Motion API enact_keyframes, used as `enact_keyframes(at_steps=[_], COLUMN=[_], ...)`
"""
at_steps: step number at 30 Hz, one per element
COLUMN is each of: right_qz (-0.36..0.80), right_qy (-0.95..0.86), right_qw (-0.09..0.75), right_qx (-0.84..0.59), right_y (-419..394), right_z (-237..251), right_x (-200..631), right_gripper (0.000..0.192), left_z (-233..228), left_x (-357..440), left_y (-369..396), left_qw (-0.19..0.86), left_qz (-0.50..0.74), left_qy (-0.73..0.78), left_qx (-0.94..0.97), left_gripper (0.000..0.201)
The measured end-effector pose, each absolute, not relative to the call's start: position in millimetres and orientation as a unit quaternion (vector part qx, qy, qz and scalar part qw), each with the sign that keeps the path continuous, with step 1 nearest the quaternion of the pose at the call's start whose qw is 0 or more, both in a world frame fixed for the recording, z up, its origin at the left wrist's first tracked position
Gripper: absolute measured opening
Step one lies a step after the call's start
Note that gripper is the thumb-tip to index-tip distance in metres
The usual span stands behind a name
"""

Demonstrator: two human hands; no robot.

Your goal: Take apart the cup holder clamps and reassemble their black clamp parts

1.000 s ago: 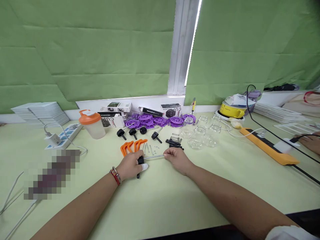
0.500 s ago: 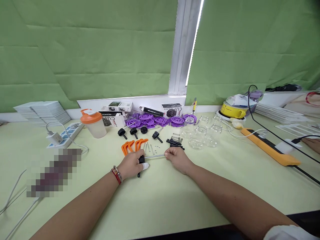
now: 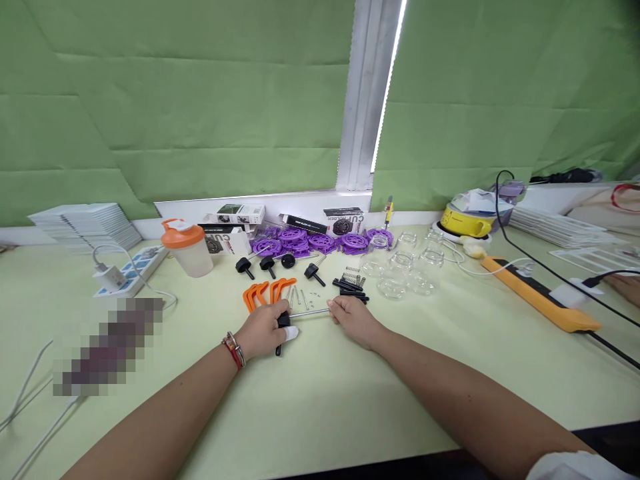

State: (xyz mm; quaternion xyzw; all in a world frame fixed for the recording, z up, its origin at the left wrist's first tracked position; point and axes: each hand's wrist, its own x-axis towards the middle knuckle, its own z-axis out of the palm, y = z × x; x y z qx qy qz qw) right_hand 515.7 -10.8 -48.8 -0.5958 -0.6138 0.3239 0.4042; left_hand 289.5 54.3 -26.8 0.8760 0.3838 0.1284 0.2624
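My left hand (image 3: 263,328) is closed round a black round part (image 3: 283,320) with a short black stem pointing down toward me. A long metal rod (image 3: 310,313) runs from this part to the right. The fingertips of my right hand (image 3: 353,317) pinch the rod's far end. A white wrap covers my left thumb. Behind the hands lie orange curved handles (image 3: 256,293), several screws (image 3: 300,299), black rods (image 3: 353,288) and springs (image 3: 353,275). Farther back are similar black parts with metal rods (image 3: 269,267).
Purple wheel-shaped pieces (image 3: 323,243) and cup holder boxes (image 3: 345,222) line the back. Clear glass jars (image 3: 401,267) stand right of centre. An orange-lidded shaker cup (image 3: 189,247) and a power strip (image 3: 135,273) are at left, an orange power strip (image 3: 537,293) and yellow pot (image 3: 467,222) at right.
Hardly anything differs. Both hands keep their hold on the black part and its rod, with only a tiny shift of the right fingers.
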Motion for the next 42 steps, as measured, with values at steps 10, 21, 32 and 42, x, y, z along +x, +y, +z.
enact_keyframes(at_steps=[10, 21, 32, 42], right_qz=[0.374, 0.339, 0.373, 0.336], right_qy=[-0.583, -0.607, -0.586, -0.615], right_qw=[0.444, 0.413, 0.438, 0.408], right_qx=[-0.568, -0.588, -0.571, -0.585], right_y=[-13.7, -12.2, -13.4, -13.8], right_z=[-47.9, -48.3, -48.2, -46.8], right_x=[518.0, 518.1, 517.6, 517.5], right_gripper=[0.022, 0.026, 0.017, 0.021], left_z=[-27.1, -30.5, -29.2, -27.7], left_x=[287.5, 287.0, 288.1, 288.6], left_y=[55.2, 57.3, 57.3, 56.4], left_qw=[0.298, 0.297, 0.315, 0.306], left_qz=[0.124, 0.127, 0.131, 0.137], left_qy=[0.396, 0.394, 0.399, 0.391], left_qx=[0.860, 0.860, 0.851, 0.857], left_gripper=[0.025, 0.026, 0.027, 0.025])
